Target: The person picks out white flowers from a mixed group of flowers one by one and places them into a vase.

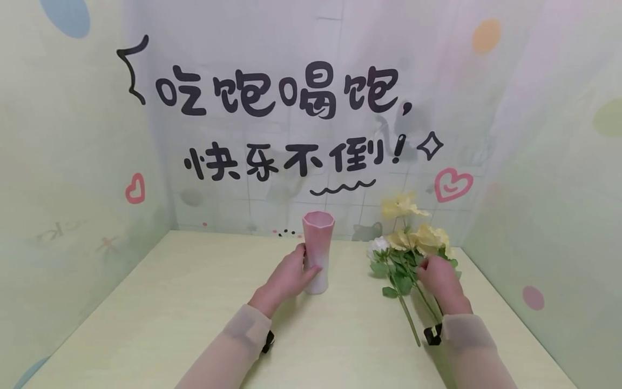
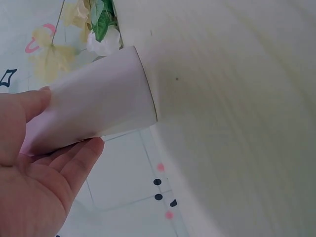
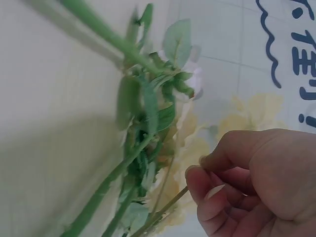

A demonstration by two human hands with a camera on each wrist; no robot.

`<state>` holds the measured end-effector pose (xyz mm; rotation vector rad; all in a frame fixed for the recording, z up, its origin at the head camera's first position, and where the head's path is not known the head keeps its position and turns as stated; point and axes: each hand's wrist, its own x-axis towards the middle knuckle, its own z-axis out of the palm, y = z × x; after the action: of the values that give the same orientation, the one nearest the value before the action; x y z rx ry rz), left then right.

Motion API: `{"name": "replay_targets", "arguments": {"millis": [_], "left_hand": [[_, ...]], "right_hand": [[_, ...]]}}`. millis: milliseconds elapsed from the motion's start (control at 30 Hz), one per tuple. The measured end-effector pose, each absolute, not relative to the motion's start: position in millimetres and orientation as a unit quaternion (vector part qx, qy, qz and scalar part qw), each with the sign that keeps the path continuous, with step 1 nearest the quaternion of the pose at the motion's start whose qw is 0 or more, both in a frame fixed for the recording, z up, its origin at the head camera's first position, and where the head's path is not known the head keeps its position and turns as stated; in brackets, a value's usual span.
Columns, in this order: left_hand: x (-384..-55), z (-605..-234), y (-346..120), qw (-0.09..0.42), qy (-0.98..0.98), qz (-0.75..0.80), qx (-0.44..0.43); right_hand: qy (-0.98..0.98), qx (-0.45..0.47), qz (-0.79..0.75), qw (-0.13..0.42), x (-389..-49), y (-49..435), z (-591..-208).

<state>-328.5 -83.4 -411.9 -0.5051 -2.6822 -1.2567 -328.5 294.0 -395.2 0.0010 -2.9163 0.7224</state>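
A tall vase [image 1: 319,237], pink at the faceted rim and fading to white below, stands upright on the table. My left hand [image 1: 290,273] grips its side, thumb in front and fingers behind; the left wrist view shows its pale lower wall [image 2: 106,94] between them. On the right, my right hand [image 1: 441,281] is over a bunch of artificial flowers, with thumb and forefinger pinching a thin brownish stem [image 3: 170,203]. One yellow flower [image 1: 400,205] rises above the others. Lower down are more yellow blooms [image 1: 430,239], a white flower [image 1: 378,246] and green leaves [image 1: 400,283].
Green stems [image 1: 410,321] lie on the pale wooden table [image 1: 160,319] and point towards the front. A printed backdrop [image 1: 272,210] with large black characters closes off the back, and patterned side walls [image 1: 549,216] flank the table.
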Motion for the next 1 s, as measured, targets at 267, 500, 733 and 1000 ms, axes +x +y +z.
{"name": "replay_targets", "arguments": {"millis": [267,500,733,1000], "left_hand": [[-330,-411,-83,0.064,-0.893,-0.414,-0.165],[-330,-411,-82,0.064,-0.891,-0.417,-0.166],[-329,-409,-83,0.061,-0.891,-0.419,-0.163],[-330,-411,-84,0.058,-0.892,-0.418,-0.164]], "right_hand": [[-0.961,0.01,0.259,0.098,-324,279,-378],[-0.955,0.028,0.274,0.111,-312,258,-356],[-0.939,0.045,0.326,0.1,-302,233,-343],[-0.911,0.052,0.405,0.058,-297,204,-342]]}}
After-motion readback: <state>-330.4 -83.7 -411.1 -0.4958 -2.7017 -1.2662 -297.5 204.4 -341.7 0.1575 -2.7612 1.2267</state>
